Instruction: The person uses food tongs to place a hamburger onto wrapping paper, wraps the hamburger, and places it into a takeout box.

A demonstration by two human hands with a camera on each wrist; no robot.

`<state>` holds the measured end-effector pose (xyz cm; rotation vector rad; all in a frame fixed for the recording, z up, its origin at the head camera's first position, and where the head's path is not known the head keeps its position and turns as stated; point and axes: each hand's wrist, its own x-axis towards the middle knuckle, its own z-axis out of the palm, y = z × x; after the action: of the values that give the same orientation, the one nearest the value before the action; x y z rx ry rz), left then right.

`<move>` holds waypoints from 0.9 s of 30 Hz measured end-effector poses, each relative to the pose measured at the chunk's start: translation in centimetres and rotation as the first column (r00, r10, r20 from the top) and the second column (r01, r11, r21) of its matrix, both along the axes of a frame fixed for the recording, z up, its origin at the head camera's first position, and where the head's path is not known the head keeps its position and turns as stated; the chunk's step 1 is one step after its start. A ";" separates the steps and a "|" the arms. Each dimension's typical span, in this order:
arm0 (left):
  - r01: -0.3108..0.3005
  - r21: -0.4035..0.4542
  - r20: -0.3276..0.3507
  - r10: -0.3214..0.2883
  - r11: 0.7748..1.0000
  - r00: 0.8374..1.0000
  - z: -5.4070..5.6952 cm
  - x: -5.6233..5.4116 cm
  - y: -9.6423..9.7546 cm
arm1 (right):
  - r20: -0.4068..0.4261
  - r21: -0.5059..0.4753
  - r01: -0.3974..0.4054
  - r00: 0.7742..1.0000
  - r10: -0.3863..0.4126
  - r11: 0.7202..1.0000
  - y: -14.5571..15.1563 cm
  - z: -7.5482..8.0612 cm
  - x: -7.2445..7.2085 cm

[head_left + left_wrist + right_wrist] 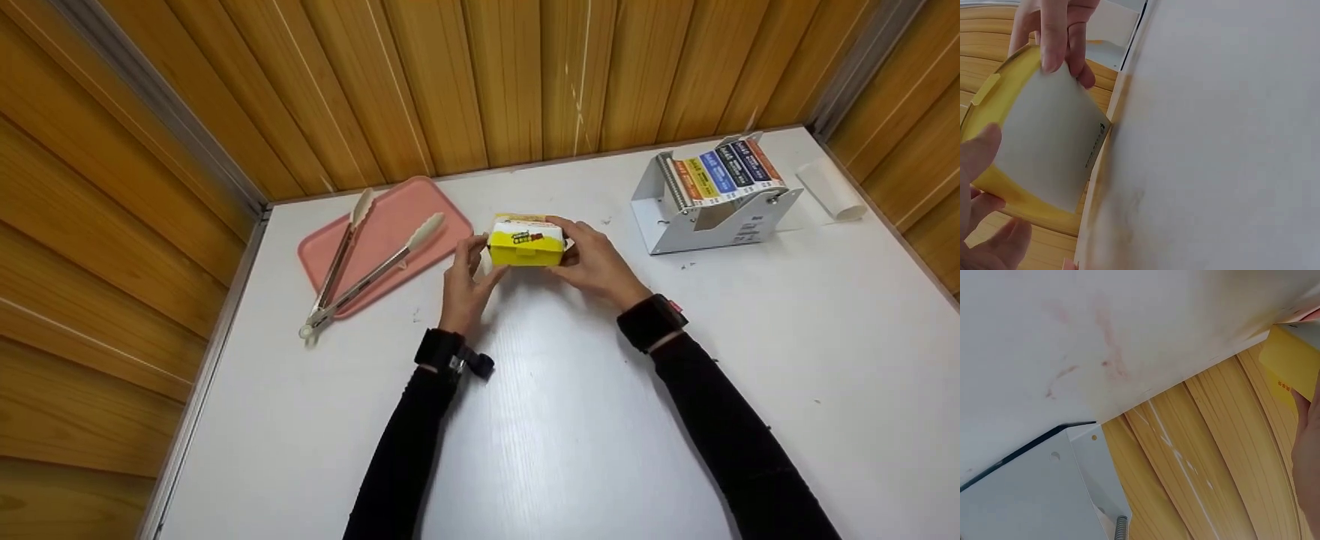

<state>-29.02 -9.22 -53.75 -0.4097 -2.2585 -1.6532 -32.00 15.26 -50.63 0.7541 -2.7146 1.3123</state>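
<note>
A small yellow-and-white paper burger box (526,240) with printed pictures on its lid is closed, its front tab down over the front face. My left hand (463,292) grips its left side, thumb low at the front corner and fingers on the side. On the opposite side, my right hand (598,262) holds the box between thumb and fingers. The left wrist view shows the white underside of the burger box (1050,135), tilted up; whether a corner touches the table I cannot tell. Only a yellow side of the burger box (1292,363) shows in the right wrist view.
Tongs (375,276) with pale tips lie spread across a pink tray (386,232) at the back left. A white metal label dispenser (675,232) with several coloured rolls stands at the back right, beside a curled paper strip (832,191). Wood-look walls (502,82) border the white table.
</note>
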 end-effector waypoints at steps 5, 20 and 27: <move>0.074 0.056 -0.043 -0.072 0.996 0.996 -0.2 -0.1 0.3 | 0.019 0.026 -0.007 1.000 0.006 1.000 0.2 0.5 0.0; 0.104 0.132 -0.014 -0.103 0.986 0.995 -0.3 -0.2 0.3 | 0.032 0.024 -0.010 0.999 0.009 1.000 0.1 0.5 0.2; 0.167 0.136 -0.041 -0.163 0.976 0.986 -0.2 0.2 0.6 | -0.049 0.016 0.053 0.997 -0.052 0.998 -0.6 0.4 0.3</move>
<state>-28.86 -8.66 -53.97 -0.5972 -2.1209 -1.8603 -31.65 14.67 -50.23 0.7018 -2.6926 1.2446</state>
